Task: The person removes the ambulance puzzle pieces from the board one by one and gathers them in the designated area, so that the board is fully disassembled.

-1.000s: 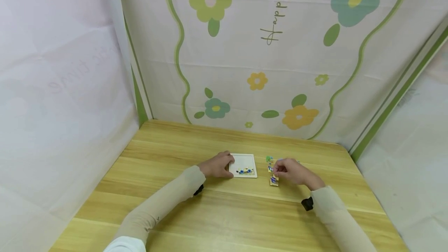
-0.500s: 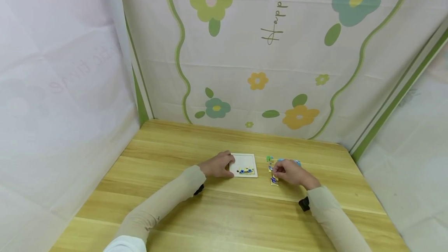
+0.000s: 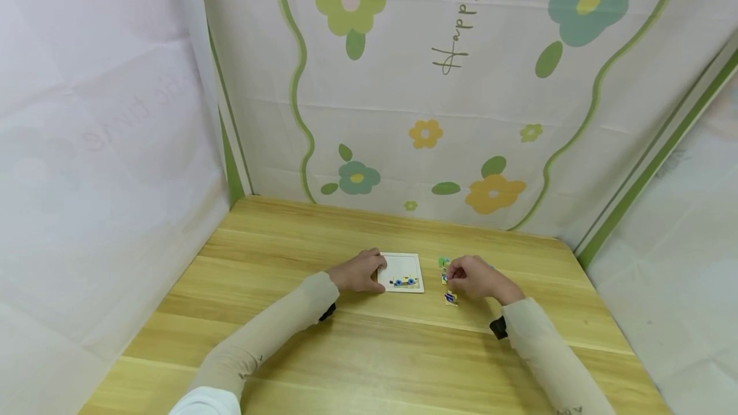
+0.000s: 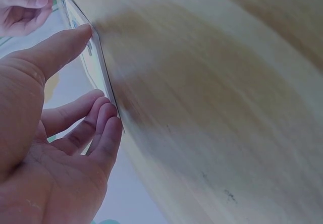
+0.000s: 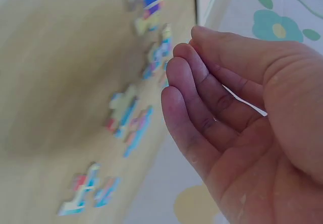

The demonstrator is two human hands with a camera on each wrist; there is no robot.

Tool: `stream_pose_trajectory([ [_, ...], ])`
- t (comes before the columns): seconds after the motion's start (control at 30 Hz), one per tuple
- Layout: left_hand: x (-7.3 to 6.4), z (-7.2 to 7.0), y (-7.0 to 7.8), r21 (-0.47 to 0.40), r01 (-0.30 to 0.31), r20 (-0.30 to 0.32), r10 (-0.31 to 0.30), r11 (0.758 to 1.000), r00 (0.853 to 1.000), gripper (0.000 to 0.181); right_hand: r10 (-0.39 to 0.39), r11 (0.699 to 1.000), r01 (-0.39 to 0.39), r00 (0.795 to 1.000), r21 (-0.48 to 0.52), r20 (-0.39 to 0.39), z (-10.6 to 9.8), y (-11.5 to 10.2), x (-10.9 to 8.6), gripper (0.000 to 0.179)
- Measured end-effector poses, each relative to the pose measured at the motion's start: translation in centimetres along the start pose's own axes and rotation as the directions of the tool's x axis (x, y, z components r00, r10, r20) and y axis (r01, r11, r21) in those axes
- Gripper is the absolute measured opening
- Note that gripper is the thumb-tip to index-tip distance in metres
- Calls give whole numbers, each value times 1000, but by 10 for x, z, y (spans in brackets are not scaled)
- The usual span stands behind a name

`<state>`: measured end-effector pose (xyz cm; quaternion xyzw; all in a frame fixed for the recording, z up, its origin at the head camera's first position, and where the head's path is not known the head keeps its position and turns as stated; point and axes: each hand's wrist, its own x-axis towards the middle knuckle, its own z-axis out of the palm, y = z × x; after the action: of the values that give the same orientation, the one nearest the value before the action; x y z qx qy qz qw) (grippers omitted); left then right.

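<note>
A square white puzzle tray (image 3: 398, 265) lies on the table, with a blue-wheeled vehicle picture in its lower part. My left hand (image 3: 357, 272) holds the tray by its left side, thumb at the near corner, fingers farther along the edge (image 4: 103, 65). My right hand (image 3: 477, 276) hovers over the loose jigsaw pieces (image 5: 123, 110), fingers curved and thumb tip close to the index fingertip. No piece shows between those tips in the right wrist view (image 5: 227, 88), and I cannot tell whether a small one is pinched there. A purple-marked piece (image 3: 451, 298) lies below this hand.
Several colourful pieces lie right of the tray, among them a green one (image 3: 443, 262); my right hand hides some. The wooden table (image 3: 369, 351) is bounded by a flower-printed curtain (image 3: 386, 82) behind and white curtains on both sides.
My right hand has drawn slightly away from the near purple-marked piece, toward the back of the table. My left hand and the tray have stayed in place.
</note>
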<state>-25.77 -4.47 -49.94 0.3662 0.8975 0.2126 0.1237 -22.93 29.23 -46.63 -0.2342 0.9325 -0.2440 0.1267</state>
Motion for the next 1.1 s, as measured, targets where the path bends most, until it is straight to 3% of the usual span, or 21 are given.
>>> stream_pose_trajectory([
  [0.2,-1,0,0,-7,4,2,-4,1000,1000,49,-56,998,56,997,-3,54,-3,-18,19,11],
  [0.53,0,-2,3,3,8,3,-8,1000,1000,52,-169,983,175,979,-47,118,18,-55,53,18],
  [0.73,0,0,1,-8,6,8,-6,1000,1000,53,-115,987,131,980,-91,161,26,-70,64,25],
  [0.9,-1,-1,0,-8,-4,1,4,1000,1000,52,-129,973,159,976,-169,174,32,-72,69,25],
  [1.1,1,-1,0,18,-27,-10,27,999,1000,49,-122,972,153,977,-177,176,34,-72,68,27],
])
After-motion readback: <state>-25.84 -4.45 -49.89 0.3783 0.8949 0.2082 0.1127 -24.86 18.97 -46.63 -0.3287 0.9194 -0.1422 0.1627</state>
